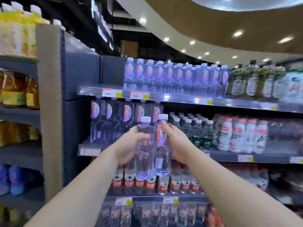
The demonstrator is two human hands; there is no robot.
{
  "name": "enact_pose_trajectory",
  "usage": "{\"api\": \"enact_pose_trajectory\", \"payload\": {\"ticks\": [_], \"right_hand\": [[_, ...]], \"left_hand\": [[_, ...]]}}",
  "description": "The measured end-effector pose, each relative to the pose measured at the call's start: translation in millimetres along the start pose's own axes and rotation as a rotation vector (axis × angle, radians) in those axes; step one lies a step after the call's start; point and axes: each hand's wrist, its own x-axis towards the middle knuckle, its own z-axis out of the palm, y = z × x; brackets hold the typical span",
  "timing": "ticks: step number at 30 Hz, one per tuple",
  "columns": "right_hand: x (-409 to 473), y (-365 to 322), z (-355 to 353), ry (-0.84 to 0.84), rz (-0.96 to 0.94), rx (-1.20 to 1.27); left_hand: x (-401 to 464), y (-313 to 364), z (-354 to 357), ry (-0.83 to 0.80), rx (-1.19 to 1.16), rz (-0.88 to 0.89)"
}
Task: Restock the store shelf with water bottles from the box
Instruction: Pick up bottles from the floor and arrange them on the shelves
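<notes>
While both arms reach out toward the shelving, each hand carries 1 clear water bottle, and the 2 bottles are held upright side by side, touching or nearly so, in front of the middle shelf (91, 149). The left hand (129, 145) wraps the left bottle (144, 145) about its waist, thumb across the near face and fingers curled round the far side. The right hand (177, 142) holds the right bottle (162, 145) from its right flank, label facing the camera; its fingers lie along the bottle up toward the white cap, but how firmly they close behind it I cannot tell.

Keeping them upright and together probably lets both go in as a pair, bases first. Just beyond, at the left end of that shelf, stands a row of matching bottles (124, 118) with the same label, so this looks like the slot being filled. Green-labelled small bottles (191, 130) sit right of it, marking the boundary. No box is in view.
</notes>
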Motion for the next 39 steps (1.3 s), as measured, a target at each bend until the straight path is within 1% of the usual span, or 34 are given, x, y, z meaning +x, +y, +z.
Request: {"api": "enact_pose_trajectory", "payload": {"ticks": [2, 5, 8, 11, 13, 15, 17, 19, 21, 23, 25, 29, 35, 37, 39], "right_hand": [[14.9, -10.0, -35.5, 0.027, -0.001, -0.001], [47.2, -9.5, -79.4, 0.076, -0.007, -0.003], [75.4, -15.2, -106.6, 0.127, -0.021, -0.045], [99.0, -26.8, -129.1, 0.15, -0.098, -0.086], [109.9, -38.4, -138.8, 0.171, -0.116, -0.127], [120.0, -49.0, -148.8, 0.164, -0.152, -0.137], [132.0, -52.4, -162.6, 0.151, -0.141, -0.159], [141.9, -51.4, -175.3, 0.181, -0.159, -0.182], [143.5, -51.1, -184.3, 0.186, -0.159, -0.162], [144.6, -52.0, -191.6, 0.216, -0.156, -0.212], [148.1, -53.8, -200.2, 0.217, -0.173, -0.235], [159.9, -55.3, -223.2, 0.217, -0.18, -0.222], [174.2, -57.5, -251.8, 0.202, -0.172, -0.24], [181.3, -56.6, -256.6, 0.191, -0.167, -0.238], [187.0, -54.9, -258.0, 0.175, -0.163, -0.237]], "left_hand": [[37.3, 7.3, 21.9, -0.031, 0.107, 0.011], [91.6, 33.3, 45.4, 0.02, 0.205, 0.063], [144.5, 77.7, 57.2, 0.008, 0.236, 0.148], [190.4, 124.1, 68.8, -0.006, 0.298, 0.251], [216.8, 149.6, 79.8, -0.019, 0.323, 0.309], [243.8, 171.1, 89.0, -0.003, 0.349, 0.34], [270.8, 186.0, 97.3, 0.008, 0.35, 0.359], [296.7, 195.3, 106.7, 0.014, 0.346, 0.377], [320.8, 195.2, 116.2, 0.044, 0.332, 0.388], [343.7, 188.0, 124.8, 0.067, 0.316, 0.377], [364.0, 177.2, 132.0, 0.082, 0.356, 0.37], [392.7, 160.5, 138.8, 0.19, 0.381, 0.403], [414.4, 137.2, 145.3, 0.337, 0.41, 0.441], [412.5, 135.0, 147.7, 0.363, 0.443, 0.454], [411.1, 134.1, 147.0, 0.359, 0.472, 0.428]]}}
